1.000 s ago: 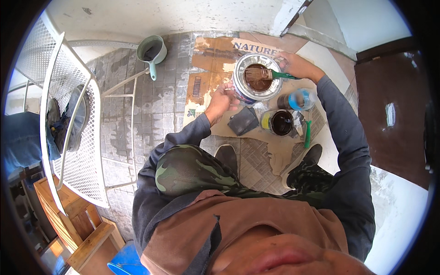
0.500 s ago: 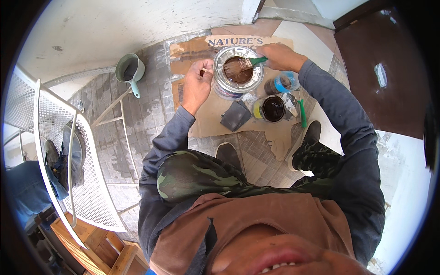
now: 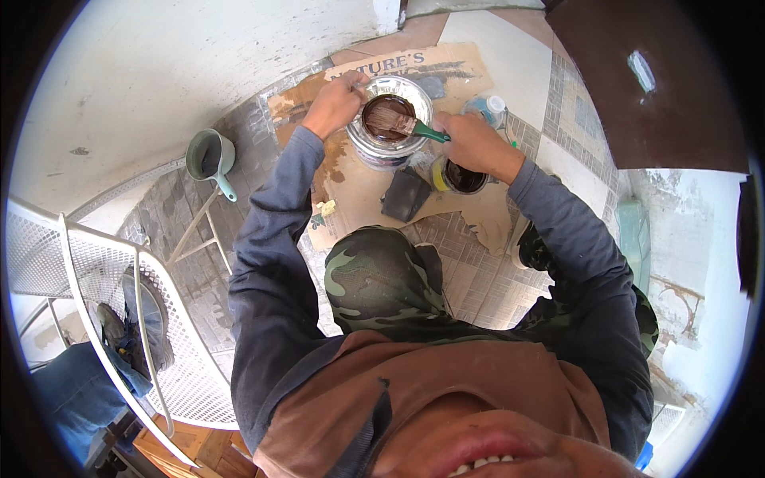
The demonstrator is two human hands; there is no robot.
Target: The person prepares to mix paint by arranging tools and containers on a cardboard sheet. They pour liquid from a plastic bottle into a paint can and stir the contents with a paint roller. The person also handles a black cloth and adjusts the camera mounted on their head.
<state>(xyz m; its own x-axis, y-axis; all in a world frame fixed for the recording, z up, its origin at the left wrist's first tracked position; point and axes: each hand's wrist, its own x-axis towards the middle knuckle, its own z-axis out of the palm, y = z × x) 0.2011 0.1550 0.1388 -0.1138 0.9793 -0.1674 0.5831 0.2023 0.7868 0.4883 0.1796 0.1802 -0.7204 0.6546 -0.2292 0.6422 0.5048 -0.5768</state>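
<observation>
Plainly, paintbrush (image 3: pixel 410 125) slants over open can (image 3: pixel 413 89).
Right hand (image 3: pixel 476 143), nearer, clamps handle (image 3: pixel 433 134) in its fingers, bristles (image 3: pixel 388 119) leftward; left hand (image 3: pixel 338 103) at rim (image 3: pixel 422 103), finger closure indeterminable.

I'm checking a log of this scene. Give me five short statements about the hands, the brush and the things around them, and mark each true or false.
1. The brush has its bristles over the opening of the metal can. True.
2. The left hand rests on the camouflage trousers. False: the left hand is at the can's rim.
3. The dark flat square lies on the cardboard. True.
4. The dipper stands on the cardboard. False: the dipper is on the grey floor, left of it.
5. The right hand is at the brush's green handle. True.
</observation>
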